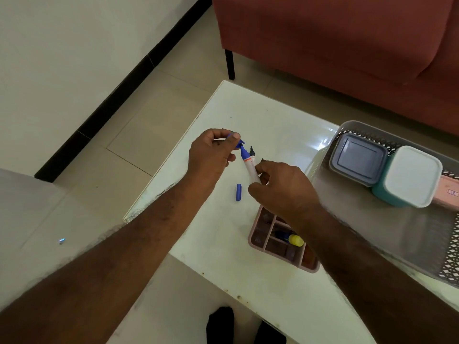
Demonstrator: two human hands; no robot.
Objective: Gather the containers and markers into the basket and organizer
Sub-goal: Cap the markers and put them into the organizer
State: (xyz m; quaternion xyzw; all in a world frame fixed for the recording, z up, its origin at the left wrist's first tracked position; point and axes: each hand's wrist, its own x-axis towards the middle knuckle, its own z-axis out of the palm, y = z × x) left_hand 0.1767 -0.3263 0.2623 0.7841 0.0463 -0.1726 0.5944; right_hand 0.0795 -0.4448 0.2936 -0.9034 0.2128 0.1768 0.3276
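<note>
My right hand (283, 189) grips a bunch of white markers (251, 167) above the white table (260, 112); a blue tip and a black tip point up and away. My left hand (212, 155) pinches a blue cap (236, 140) just at the blue marker's tip. Another blue cap (238, 192) lies loose on the table below the hands. The pink organizer (285, 247) sits partly under my right wrist and holds a marker with a yellow cap (295, 240). The grey basket (387, 214) at the right holds a grey-lidded container (359, 158), a teal container with a white lid (412, 176) and a pink one (449, 192).
A red sofa (347, 38) stands beyond the table, one black leg (229, 64) near the table's far corner. Tiled floor (149, 125) and a white wall with a black skirting lie to the left. Dark feet (221, 324) show under the near edge.
</note>
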